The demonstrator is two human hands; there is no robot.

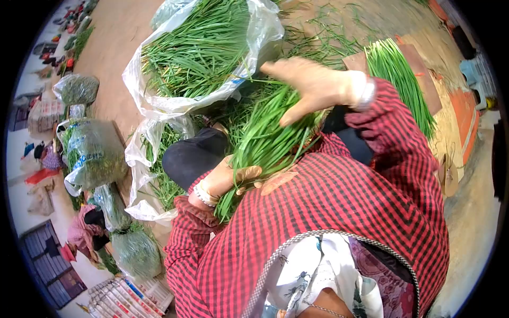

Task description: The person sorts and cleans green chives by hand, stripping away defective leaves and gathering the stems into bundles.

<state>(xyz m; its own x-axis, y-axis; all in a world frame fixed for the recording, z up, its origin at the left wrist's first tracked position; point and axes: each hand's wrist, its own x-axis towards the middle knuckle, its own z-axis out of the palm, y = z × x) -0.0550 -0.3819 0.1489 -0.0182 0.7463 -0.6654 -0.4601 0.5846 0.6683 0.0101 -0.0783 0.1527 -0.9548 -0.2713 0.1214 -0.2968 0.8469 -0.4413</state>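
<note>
My left hand (228, 177), in a pale glove, is closed round the lower part of a bunch of long green stalks (270, 127) in front of my chest. Over the upper part of this bunch is my right hand (313, 85), also gloved, slightly blurred, with thumb and fingers spread apart and nothing gripped between them. A large white plastic bag (132, 79) full of loose green stalks (201, 50) lies beyond the left hand. Off to the right, a neat bundle of stalks (400, 79) rests on a brown board (424, 74).
Loose stalks (326, 34) litter the floor beyond my right hand. A second open plastic bag (140, 183) is beside my knee. Filled bags (95, 153) stand in a row at the left. Another person (87, 228) is bent over at the far left, near stacked crates (127, 299).
</note>
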